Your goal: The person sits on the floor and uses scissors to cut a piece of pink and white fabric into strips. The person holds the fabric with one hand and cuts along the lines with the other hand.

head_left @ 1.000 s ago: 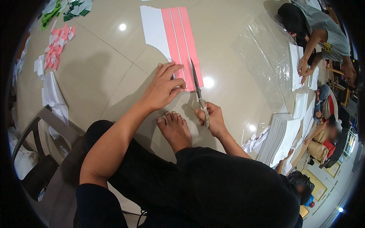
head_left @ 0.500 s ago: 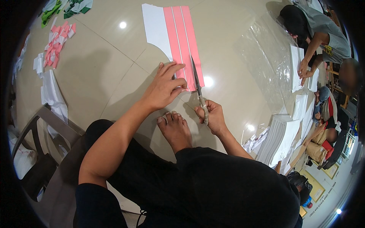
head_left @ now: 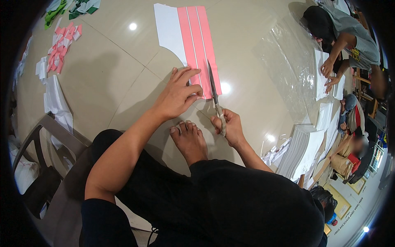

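A piece with a white curved side (head_left: 166, 29) and pink stripes (head_left: 197, 33) lies on the tiled floor above my bare foot (head_left: 187, 142). My left hand (head_left: 175, 96) is on its lower left part, thumb and forefinger pinched at the bottom edge, other fingers spread over it. My right hand (head_left: 228, 127) grips long metal scissors (head_left: 213, 84) with wrapped handles, their blades lying along the right pink stripes.
Pink scraps (head_left: 63, 47), green scraps (head_left: 82, 10) and white material (head_left: 57, 103) lie left, beside a plastic chair (head_left: 49, 131). At right are clear plastic (head_left: 279, 57), white stacks (head_left: 298, 148) and several co-workers, one in grey (head_left: 354, 45) bent over sheets.
The striped piece and scissors have shifted very slightly right. My hands stay almost in place. The hands of the co-worker in grey have moved a little over the white sheets.
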Available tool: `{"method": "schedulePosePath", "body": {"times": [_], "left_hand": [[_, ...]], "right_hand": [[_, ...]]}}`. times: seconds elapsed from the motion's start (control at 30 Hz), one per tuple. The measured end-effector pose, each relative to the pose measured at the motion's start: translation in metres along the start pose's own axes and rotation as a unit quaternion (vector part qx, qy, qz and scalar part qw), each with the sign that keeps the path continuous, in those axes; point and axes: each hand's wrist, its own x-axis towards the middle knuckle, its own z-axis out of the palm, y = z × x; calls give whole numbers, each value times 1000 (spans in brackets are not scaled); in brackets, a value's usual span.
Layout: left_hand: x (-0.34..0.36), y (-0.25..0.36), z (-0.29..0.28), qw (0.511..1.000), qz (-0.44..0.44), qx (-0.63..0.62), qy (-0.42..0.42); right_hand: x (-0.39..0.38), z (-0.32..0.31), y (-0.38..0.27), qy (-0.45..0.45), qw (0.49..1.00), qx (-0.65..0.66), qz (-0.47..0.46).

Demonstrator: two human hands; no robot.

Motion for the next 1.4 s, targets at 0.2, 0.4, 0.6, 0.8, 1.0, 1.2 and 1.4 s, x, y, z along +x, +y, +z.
{"method": "schedulePosePath", "body": {"times": [0.2, 0.4, 0.6, 0.8, 1.0, 1.2, 1.4], "left_hand": [[0, 0, -1, 1000, 4, 0, 1], [1, 1, -1, 1000, 3, -4, 2], [0, 1, -3, 1000, -2, -4, 2], [0, 1, -3, 1000, -2, -8, 1], [1, 1, -3, 1000, -2, -6, -1], [1, 1, -2, 1000, -2, -5, -1], [0, 1, -2, 1000, -4, -7, 0]], "right_hand": [[13, 2, -9, 1, 1000, -15, -8], [15, 4, -17, 7, 1000, -24, -3], [17, 5, -17, 11, 1000, -24, 8], [15, 5, -16, 8, 1000, 0, 7], [16, 5, -17, 7, 1000, -13, 3], [18, 4, -16, 8, 1000, -17, 2], [16, 3, -16, 6, 1000, -21, 6]]}}
